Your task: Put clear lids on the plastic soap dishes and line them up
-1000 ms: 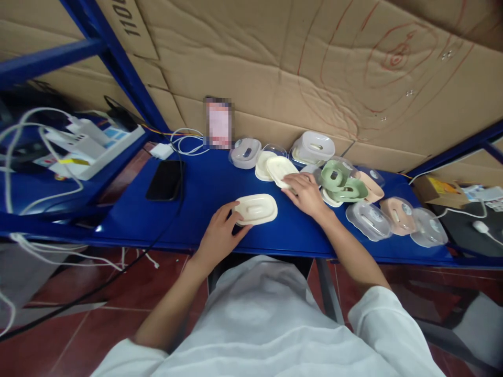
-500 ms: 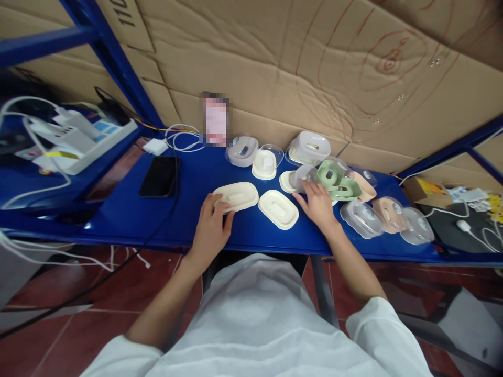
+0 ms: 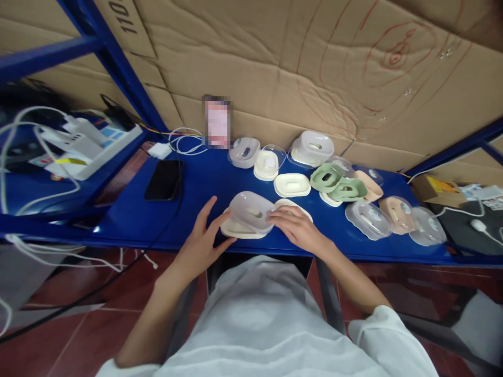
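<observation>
Where the black phone [image 3: 162, 180] lies: blue desk [image 3: 204, 178] shows between it and our left hand [image 3: 202, 238], giving sideways room, though the black cable [image 3: 180, 180] could snag.
Left hand: thumb and forefinger stand apart around the left end of the cream tray [image 3: 239, 231]; we cannot tell whether they pinch it.
Cream tray: it lies near the desk's front edge, so we had better press down, not toward ourselves.
Lilac dish [image 3: 241, 209]: it sits askew over the tray; we judge it best squared to the rim before any pressing.
Right hand [image 3: 296, 225]: fingers are clamped on the dish's right edge, thumb hidden; a light, level hold should suit.
Second cream tray [image 3: 307, 211]: it pokes out beneath our right hand, so we should lift before swinging right.
Green dishes [image 3: 349, 189]: they crowd the back right, limiting our reach there.
</observation>
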Demonstrator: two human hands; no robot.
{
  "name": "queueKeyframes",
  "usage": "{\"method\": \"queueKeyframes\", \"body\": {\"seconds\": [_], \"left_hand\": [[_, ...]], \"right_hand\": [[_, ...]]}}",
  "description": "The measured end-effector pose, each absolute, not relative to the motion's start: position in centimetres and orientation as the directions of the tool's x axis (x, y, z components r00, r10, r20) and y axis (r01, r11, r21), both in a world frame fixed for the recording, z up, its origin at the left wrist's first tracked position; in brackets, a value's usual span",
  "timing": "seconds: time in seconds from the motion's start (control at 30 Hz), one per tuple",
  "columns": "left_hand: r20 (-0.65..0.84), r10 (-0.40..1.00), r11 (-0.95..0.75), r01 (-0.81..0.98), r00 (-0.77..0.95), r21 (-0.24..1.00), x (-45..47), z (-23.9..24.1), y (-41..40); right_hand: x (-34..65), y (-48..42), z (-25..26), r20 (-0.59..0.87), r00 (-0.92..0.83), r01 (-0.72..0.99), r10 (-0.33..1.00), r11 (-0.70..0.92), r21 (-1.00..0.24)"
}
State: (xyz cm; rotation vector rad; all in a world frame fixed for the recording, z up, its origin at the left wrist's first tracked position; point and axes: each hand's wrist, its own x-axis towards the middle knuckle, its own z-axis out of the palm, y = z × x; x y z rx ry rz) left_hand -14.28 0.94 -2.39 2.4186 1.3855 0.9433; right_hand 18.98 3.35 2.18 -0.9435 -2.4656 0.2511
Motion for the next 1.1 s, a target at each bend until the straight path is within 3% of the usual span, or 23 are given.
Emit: {"method": "queueKeyframes", "body": {"seconds": [0.13, 0.23, 0.5, 0.63, 0.73, 0.87, 0.97, 1.03, 1.1], "left_hand": [[0.474, 0.735, -0.658, 0.681, 0.486, 0.321, -14.2, -2.6, 1.7], [0.529, 0.702, -0.675, 0.683, 0.477, 0.280, -14.5, -2.9, 2.1], [0.482, 0.783, -0.586, 0.724, 0.393, 0.363, -14.3, -3.9, 2.3], [0.487, 0.784, -0.585, 0.718, 0.384, 0.377, -14.0, -3.9, 2.3], [0.498, 0.788, -0.576, 0.721, 0.362, 0.385, -13.8, -3.8, 2.3], [0.505, 0.794, -0.568, 0.711, 0.340, 0.415, -13.8, -3.9, 2.1], [0.497, 0.808, -0.559, 0.678, 0.316, 0.477, -13.9, -4.0, 1.9], [0.473, 0.830, -0.537, 0.658, 0.297, 0.528, -14.0, -3.9, 1.9], [0.434, 0.862, -0.489, 0.657, 0.262, 0.574, -13.9, -3.9, 1.8]], "right_hand": [[17.5, 3.9, 1.6, 0.380, -0.694, 0.524, 0.612, 0.791, -0.317], [16.7, 3.8, 1.0, 0.345, -0.708, 0.566, 0.617, 0.787, -0.245], [15.5, 4.2, 0.4, 0.268, -0.721, 0.632, 0.639, 0.765, -0.124], [15.9, 6.0, 1.6, 0.243, -0.763, 0.583, 0.599, 0.800, -0.143], [16.1, 10.0, 3.0, 0.321, -0.645, 0.676, 0.693, 0.714, -0.183], [15.9, 16.5, 4.2, 0.288, -0.350, 0.857, 0.891, 0.429, -0.285], [15.8, 17.4, 4.6, 0.266, -0.297, 0.846, 0.917, 0.381, -0.373], [15.5, 15.4, 4.8, 0.337, -0.229, 0.698, 0.913, 0.396, -0.597], [14.9, 12.0, 4.6, 0.323, -0.139, 0.348, 0.936, 0.351, -0.869]]}}
